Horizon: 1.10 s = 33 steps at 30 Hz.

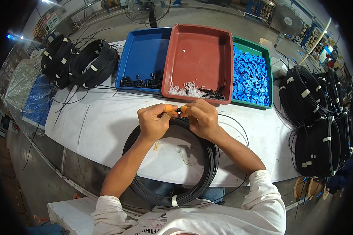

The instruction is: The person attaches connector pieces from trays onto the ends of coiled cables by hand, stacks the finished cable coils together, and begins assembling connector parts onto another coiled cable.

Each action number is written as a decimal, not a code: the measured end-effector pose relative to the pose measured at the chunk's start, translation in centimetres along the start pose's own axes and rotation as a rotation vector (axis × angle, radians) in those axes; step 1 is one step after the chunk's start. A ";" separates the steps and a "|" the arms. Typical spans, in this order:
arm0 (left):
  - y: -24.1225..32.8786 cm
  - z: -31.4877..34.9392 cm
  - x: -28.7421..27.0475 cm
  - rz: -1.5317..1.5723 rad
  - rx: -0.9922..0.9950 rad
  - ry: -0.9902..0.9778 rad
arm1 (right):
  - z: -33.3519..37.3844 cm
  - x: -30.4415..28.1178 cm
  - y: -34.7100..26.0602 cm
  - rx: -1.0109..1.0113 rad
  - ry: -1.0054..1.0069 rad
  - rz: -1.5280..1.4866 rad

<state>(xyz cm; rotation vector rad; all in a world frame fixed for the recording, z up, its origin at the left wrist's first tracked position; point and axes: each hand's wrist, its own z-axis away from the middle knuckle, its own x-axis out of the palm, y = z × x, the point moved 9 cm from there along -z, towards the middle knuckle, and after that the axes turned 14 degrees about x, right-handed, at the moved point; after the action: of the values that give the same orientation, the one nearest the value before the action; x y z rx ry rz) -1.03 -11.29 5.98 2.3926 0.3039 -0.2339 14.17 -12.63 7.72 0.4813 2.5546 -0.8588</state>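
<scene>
My left hand [153, 122] and my right hand [203, 116] meet just in front of the red tray. Orange covers wrap some of the fingertips. Between them, both hands pinch a small black part [179, 111], perhaps a connector piece; its exact kind is mostly hidden by the fingers. Below the hands a large coil of black cable [211, 156] rests partly on the table and partly over my lap, tied with a white band [174, 201]. A loose strand of cable [241, 127] curves out to the right of my right wrist.
On the white table [94, 125] stand a blue tray [145, 43] with small black parts, a red tray [202, 47] with clear and black pieces, and a green tray [249, 102] full of blue pieces. Black cable coils [94, 62] lie left; more coils [302, 96] are stacked right.
</scene>
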 end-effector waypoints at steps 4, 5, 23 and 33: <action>1.5 0.1 0.0 -0.040 0.143 0.011 | 0.1 1.1 3.4 0.521 -0.113 -0.425; 1.7 0.2 0.2 -0.027 0.180 0.006 | -0.3 0.6 3.4 0.523 -0.112 -0.424; -1.3 1.4 0.6 0.106 -0.084 0.099 | -0.1 -0.1 -0.6 0.003 -0.056 0.032; 0.5 1.0 0.6 0.008 0.071 0.101 | -1.7 0.5 3.0 0.557 -0.431 -0.316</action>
<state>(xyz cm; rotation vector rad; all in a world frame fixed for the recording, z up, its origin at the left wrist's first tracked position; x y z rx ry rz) -0.41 -12.24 5.44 2.4799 0.3374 -0.1221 14.62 -9.20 7.26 0.0232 2.0011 -1.6064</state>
